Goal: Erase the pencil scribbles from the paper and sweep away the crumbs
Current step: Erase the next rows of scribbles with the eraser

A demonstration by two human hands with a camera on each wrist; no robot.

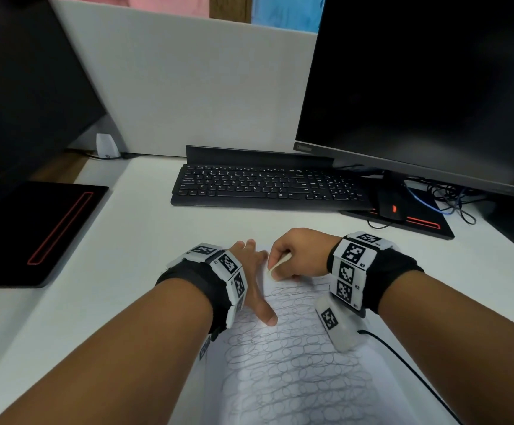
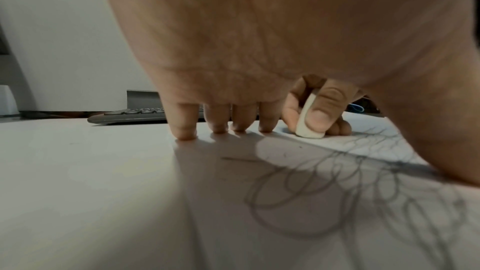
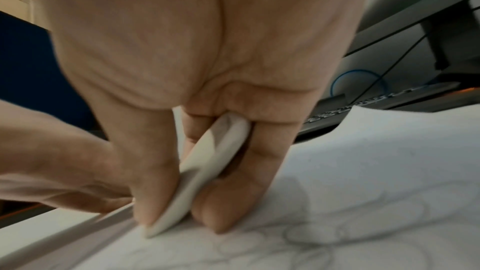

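1. Desk (image 1: 133, 271): white surface bearing all items.
2. Monitor (image 1: 433, 87): dark screen, at 1 o'clock from the paper.
3. Keyboard (image 1: 268, 187): black, at 12 o'clock beyond the hands.
4. Paper (image 1: 295, 378): at 6 o'clock on the desk, covered in looping pencil scribbles (image 1: 280, 357).
5. Left hand (image 1: 254, 274): fingers (image 2: 185, 122) straight, tips pressing the paper's left edge.
6. Right hand (image 1: 300, 253): thumb and fingers pinching the eraser.
7. Eraser (image 1: 277, 265): white, lower end touching the paper's top margin.
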